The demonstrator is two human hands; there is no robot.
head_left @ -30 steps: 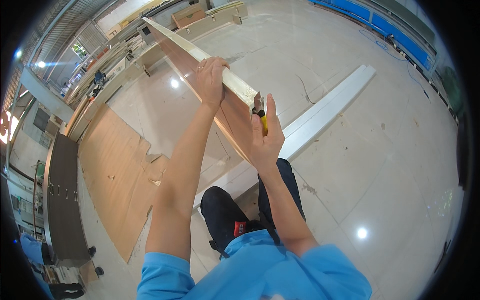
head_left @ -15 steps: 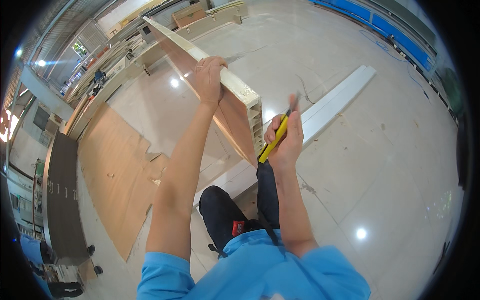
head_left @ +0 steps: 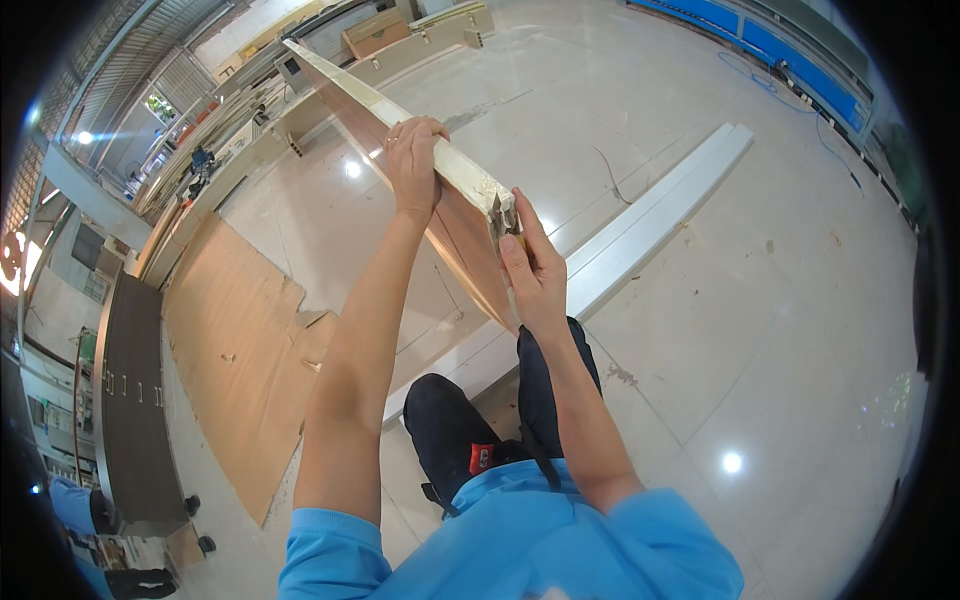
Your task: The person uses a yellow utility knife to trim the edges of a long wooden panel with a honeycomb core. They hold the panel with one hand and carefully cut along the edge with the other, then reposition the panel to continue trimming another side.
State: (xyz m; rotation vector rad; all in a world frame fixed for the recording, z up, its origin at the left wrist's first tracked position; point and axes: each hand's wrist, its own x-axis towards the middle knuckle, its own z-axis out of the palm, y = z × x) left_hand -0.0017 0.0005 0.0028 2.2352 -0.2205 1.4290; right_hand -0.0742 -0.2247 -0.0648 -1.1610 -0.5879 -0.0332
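A long panel (head_left: 468, 245), like a door, stands on its edge in front of me, with a wood-coloured face and a pale top edge. My left hand (head_left: 413, 168) grips that top edge, fingers over the far side. At the panel's near end, my right hand (head_left: 535, 275) is closed around a yellow utility knife (head_left: 497, 214). Its metal front lies against the top corner of the end; most of the handle is hidden by my hand.
White boards (head_left: 650, 215) lie on the tiled floor under the near end and off to the right. At left are a torn brown sheet (head_left: 235, 350) and a dark cabinet (head_left: 135, 400). People in blue (head_left: 72, 503) are at the lower left.
My right hand has moved left from beside the panel, bringing the utility knife to its end corner and turning it. My left hand keeps its grip on the top edge.
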